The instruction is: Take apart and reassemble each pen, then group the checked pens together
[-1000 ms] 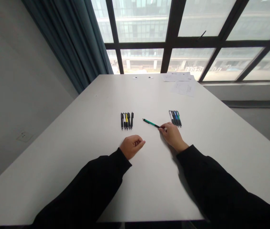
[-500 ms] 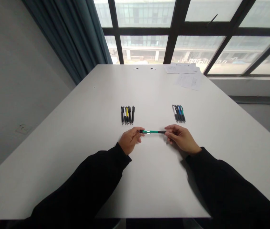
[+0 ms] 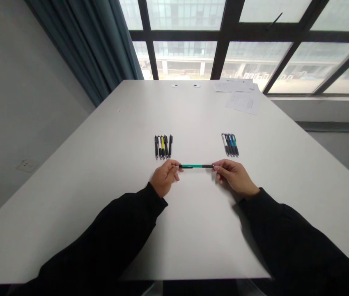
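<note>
A green pen (image 3: 196, 166) with black ends hangs level just above the white table (image 3: 193, 230), held between both hands. My left hand (image 3: 164, 178) pinches its left end with fingers closed. My right hand (image 3: 234, 176) pinches its right, black end. A row of several pens (image 3: 163, 146), black, white and yellow, lies just beyond my left hand. Another row of several pens (image 3: 230, 144), white, blue and green, lies just beyond my right hand. Both my sleeves are black.
Sheets of paper (image 3: 240, 96) lie at the far right of the table. Two small round marks (image 3: 186, 85) sit at its far edge. A dark curtain (image 3: 91, 49) hangs at the left beside a large window (image 3: 239, 37).
My right hand brought the green pen from a slant to level, and my left hand took hold of its left end. In the last half second both hands barely moved.
</note>
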### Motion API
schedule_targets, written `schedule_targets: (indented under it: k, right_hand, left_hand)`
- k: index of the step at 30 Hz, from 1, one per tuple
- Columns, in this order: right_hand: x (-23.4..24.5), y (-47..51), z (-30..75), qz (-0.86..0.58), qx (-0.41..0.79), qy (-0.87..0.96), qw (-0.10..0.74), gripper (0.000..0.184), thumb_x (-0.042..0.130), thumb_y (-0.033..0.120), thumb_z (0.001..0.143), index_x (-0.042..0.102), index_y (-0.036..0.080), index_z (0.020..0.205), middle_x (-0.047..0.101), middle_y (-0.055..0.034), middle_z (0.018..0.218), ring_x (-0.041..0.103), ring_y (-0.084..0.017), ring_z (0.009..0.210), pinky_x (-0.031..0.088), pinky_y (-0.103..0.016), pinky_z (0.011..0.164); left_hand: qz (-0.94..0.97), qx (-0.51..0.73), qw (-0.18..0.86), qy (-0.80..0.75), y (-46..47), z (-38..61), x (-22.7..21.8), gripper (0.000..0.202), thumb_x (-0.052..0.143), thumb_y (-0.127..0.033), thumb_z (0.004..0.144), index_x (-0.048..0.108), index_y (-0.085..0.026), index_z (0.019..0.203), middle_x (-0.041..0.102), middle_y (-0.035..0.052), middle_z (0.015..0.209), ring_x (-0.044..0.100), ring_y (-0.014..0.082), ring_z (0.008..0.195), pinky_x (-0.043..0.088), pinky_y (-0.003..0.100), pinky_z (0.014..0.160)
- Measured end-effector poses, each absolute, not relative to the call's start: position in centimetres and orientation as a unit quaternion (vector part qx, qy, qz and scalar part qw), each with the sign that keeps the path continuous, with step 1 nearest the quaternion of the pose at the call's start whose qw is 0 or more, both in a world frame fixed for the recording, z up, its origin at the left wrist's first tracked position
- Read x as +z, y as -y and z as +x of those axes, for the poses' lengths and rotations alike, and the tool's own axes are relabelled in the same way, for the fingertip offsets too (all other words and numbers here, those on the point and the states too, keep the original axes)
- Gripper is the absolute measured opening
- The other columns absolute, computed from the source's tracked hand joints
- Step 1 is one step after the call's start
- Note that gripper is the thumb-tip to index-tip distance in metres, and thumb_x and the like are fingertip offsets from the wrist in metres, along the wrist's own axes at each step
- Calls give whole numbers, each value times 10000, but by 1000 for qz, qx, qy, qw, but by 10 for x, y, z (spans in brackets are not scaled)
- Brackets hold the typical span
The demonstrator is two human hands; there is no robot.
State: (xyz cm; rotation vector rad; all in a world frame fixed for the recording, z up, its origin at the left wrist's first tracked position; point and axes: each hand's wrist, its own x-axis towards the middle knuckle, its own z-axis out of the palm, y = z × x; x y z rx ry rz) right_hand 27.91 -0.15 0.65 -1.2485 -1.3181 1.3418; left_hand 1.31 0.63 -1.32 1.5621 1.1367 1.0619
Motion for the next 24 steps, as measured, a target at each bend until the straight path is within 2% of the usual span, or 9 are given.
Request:
schedule_targets:
  k: [12,15,24]
  right_hand:
    - [3,3,282,-525,506,570,378,388,595,523,888,590,162,746,602,-11,613,526,-98,467,413,-231,446]
    - [3,3,283,-534,489,582,370,418,563,550,900,583,164,741,608,-21,630,519,-100,462,403,-233,433]
    - [12,7,280,-557,454,611,333,538,462,613,929,539,169,635,499,19,483,420,-85,392,308,-232,405]
  left_hand:
    - [666,401,393,-492,-4,13,-8,316,418,-422,984,566,-178,848,636,0,676,554,96,516,439,222,518]
    - [678,386,371,-503,-3,13,-3,347,399,-434,987,559,-179,815,592,-17,635,508,90,491,404,220,502]
    - [716,350,307,-521,-1,11,5,433,361,-445,987,502,-186,670,415,-42,531,410,110,513,317,252,532]
